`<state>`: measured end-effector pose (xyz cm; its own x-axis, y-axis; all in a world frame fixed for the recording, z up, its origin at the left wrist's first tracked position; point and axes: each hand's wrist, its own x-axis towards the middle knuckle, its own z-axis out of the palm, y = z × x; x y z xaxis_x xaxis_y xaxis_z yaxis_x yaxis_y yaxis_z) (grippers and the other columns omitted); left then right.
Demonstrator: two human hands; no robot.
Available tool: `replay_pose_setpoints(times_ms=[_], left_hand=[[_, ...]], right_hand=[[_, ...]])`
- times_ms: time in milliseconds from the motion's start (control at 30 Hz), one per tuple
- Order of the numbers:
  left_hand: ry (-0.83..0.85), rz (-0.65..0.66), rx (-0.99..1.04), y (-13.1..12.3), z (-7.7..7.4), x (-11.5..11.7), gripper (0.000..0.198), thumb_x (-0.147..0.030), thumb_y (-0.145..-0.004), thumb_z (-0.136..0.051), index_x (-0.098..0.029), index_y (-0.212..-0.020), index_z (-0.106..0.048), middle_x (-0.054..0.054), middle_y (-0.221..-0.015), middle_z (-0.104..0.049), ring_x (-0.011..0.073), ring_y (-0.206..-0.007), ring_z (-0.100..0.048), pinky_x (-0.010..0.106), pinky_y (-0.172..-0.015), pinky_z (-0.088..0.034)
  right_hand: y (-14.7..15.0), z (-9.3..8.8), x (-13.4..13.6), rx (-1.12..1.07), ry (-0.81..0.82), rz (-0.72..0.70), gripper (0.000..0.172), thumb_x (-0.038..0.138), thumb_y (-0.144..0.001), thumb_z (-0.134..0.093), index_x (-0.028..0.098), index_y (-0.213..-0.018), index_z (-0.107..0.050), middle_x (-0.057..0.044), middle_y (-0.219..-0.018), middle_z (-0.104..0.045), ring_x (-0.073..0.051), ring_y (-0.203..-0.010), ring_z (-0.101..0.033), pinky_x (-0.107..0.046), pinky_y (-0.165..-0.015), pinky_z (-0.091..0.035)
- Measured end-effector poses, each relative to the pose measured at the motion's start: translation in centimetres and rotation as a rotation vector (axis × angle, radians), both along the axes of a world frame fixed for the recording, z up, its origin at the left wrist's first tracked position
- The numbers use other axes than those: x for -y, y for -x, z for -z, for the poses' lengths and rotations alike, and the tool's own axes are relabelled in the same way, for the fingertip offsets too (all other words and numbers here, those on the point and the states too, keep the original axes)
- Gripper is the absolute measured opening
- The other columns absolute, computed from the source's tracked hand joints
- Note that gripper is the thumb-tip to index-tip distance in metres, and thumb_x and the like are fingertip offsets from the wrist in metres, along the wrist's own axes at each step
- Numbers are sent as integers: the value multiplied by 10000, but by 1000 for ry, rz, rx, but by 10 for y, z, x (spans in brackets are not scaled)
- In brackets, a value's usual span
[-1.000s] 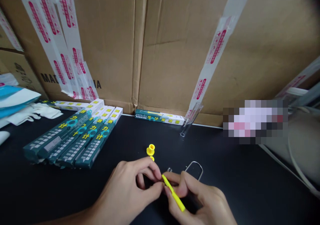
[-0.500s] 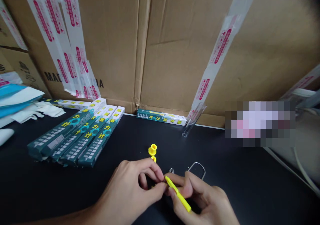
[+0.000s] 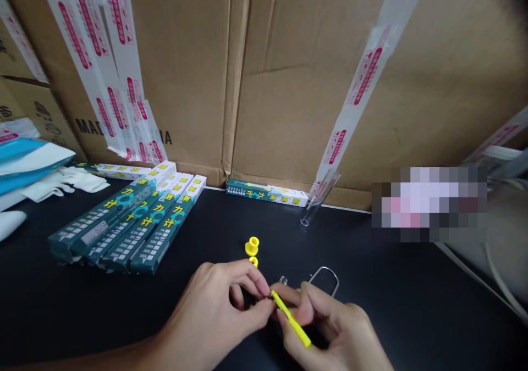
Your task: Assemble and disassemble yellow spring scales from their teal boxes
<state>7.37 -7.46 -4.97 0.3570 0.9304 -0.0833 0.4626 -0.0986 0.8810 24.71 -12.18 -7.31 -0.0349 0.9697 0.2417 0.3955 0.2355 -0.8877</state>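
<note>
White cotton gloves (image 3: 61, 185) are left at far left, beside blue-and-white packaging (image 3: 37, 159); four teal cartons (image 3: 127, 222) printed with yellow 力计 characters are laid side by side on the black bench top (image 3: 383, 305), angled toward the cardboard carton wall (image 3: 289, 85); a further teal carton (image 3: 119, 169) is set crosswise behind them.

Hands are together, low and centre; fingertips of the left hand (image 3: 210, 319) are pinched on the upper end of a yellow plastic rod (image 3: 291, 317), and the rod is gripped by the right hand (image 3: 330, 327) between thumb and fingers; the rod is held clear of the bench, tilted, lower end toward the right hand's wrist.

Small-part handling at the rod's upper end appears to be in hand; the tip is hidden by fingers, so any join cannot be confirmed; steady fingertip alignment is called for.

A yellow flanged plastic fitting (image 3: 251, 246) and a small yellow ring (image 3: 253, 261) are placed just above the hands; a small clear fitting (image 3: 282, 280) and a wire loop (image 3: 324, 281) are near the right hand; a clear tube (image 3: 319, 200) is leaned on the wall beside a teal carton (image 3: 266, 193); a pixelated patch (image 3: 429, 203) hides whatever is at right.
</note>
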Motion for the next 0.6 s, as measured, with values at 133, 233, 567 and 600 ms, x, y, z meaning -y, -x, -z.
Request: replay_pose_setpoints(times_ms=[133,233,567,600], left_hand=[[6,-2,4,-1,1,1,67,-258,-716,-667,-217,-731,-718,-46,-679,-742,105,-514,-555,197,-469,-348],[22,-4,14,0,2,1,66,-273,-724,-666,-212,-702,-657,-56,-602,-681,102,-494,-534,198,-455,-327],[13,-8,165,4,7,0,248,-266,-720,-698,-240,-768,-456,-30,-781,-770,93,-534,-597,168,-440,-361],[15,-5,165,5,7,1,255,-260,-712,-709,-240,-771,-462,-28,-788,-773,96,-541,-609,164,-444,-379]], right_hand=[[-2,2,-2,-23,47,-37,310,241,-812,-624,268,-668,-351,1,-731,-750,-188,-709,-754,-208,-646,-592],[-2,2,-4,-74,89,-58,330,263,-817,-642,268,-665,-349,-22,-792,-788,-198,-762,-770,-212,-692,-606],[-13,0,-4,-124,74,-93,279,301,-880,-740,249,-683,-549,-52,-927,-839,-269,-1240,-681,-234,-913,-612],[-14,1,-3,-123,50,-71,262,298,-878,-749,251,-695,-568,-30,-909,-839,-253,-1220,-696,-209,-901,-611]])
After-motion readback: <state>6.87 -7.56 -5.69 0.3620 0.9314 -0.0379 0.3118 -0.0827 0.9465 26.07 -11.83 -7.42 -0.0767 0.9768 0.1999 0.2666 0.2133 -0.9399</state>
